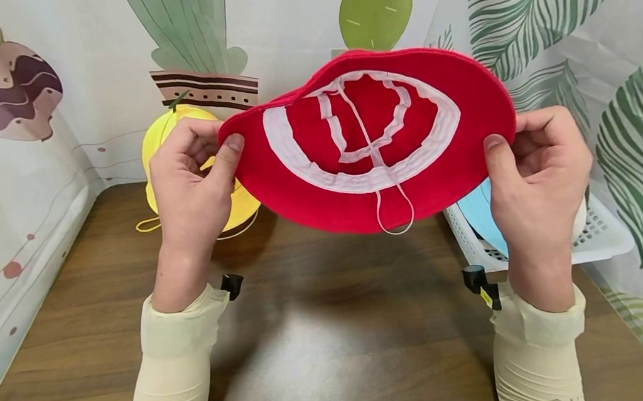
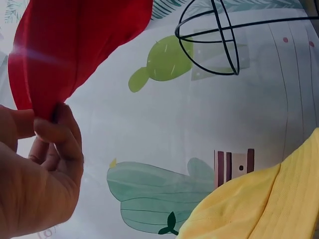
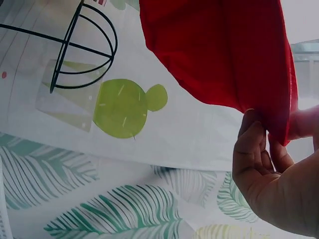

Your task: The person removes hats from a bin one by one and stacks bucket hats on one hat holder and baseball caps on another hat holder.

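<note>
A red bucket hat (image 1: 309,192) is held up above the table, its inside facing the head camera. White sweatband, inner tape and a thin chin cord show against the red lining. My left hand (image 1: 192,179) pinches the brim at its left end, thumb on the underside and fingers behind. At the opposite end, my right hand (image 1: 543,170) pinches the brim in the same way. Both wrist views show the outer side of the crown, with the left fingers (image 2: 62,137) and right fingers (image 3: 254,144) gripping the brim edge.
Behind my left hand is a yellow hat (image 1: 237,210) with a green leaf-like tip. A white basket (image 1: 605,238) at the right holds a light blue item (image 1: 478,213). A black wire dome stand (image 2: 219,37) shows in both wrist views. Patterned cloth hangs around the wooden table (image 1: 331,325).
</note>
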Tool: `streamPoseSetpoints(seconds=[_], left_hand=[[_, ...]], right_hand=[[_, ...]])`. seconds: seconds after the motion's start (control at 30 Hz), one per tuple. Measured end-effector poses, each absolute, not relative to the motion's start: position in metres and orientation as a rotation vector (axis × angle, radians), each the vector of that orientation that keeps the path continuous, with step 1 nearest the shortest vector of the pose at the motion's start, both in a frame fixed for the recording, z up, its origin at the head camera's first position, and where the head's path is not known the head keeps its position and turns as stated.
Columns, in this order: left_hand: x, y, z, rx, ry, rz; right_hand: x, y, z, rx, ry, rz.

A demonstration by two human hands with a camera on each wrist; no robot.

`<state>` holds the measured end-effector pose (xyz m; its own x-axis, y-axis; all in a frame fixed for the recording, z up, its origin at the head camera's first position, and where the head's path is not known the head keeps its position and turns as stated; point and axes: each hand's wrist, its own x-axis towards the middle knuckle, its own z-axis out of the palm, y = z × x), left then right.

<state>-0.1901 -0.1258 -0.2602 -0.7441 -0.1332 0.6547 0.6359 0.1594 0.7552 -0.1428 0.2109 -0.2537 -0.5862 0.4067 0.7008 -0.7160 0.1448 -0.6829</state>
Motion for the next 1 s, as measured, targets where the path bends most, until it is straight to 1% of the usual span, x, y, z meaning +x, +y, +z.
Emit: streamPoseSetpoints(seconds=[0.2,0.3,0.4,0.53,0.7,0.83,0.93,1.0], left_hand=[[-0.191,-0.127,-0.26,-0.522,-1.677,-1.768],[-0.19,-0.126,-0.259,-0.528,-1.575,-1.738],[-0.188,-0.124,-0.256,-0.539,-1.458,-1.702],[-0.184,-0.119,-0.25,-0.563,-1.317,-1.695],[-0.18,-0.114,-0.246,-0.583,-1.207,-1.678],[-0.18,-0.111,-0.245,-0.604,-1.116,-1.651],[-0.181,-0.11,-0.244,-0.603,-1.049,-1.612],[-0.181,-0.11,-0.242,-0.603,-1.01,-1.593]], right_hand=[[-0.144,0.206,-0.256,0.39,-1.552,1.732],[-0.146,0.207,-0.258,0.428,-1.611,1.807],[-0.15,0.209,-0.259,0.439,-1.655,1.986],[-0.161,0.214,-0.263,0.436,-1.66,2.272],[-0.18,0.221,-0.273,0.466,-1.678,2.49],[-0.19,0.227,-0.28,0.624,-1.773,2.583],[-0.193,0.23,-0.283,0.85,-1.754,2.663],[-0.193,0.23,-0.283,0.977,-1.635,2.773]])
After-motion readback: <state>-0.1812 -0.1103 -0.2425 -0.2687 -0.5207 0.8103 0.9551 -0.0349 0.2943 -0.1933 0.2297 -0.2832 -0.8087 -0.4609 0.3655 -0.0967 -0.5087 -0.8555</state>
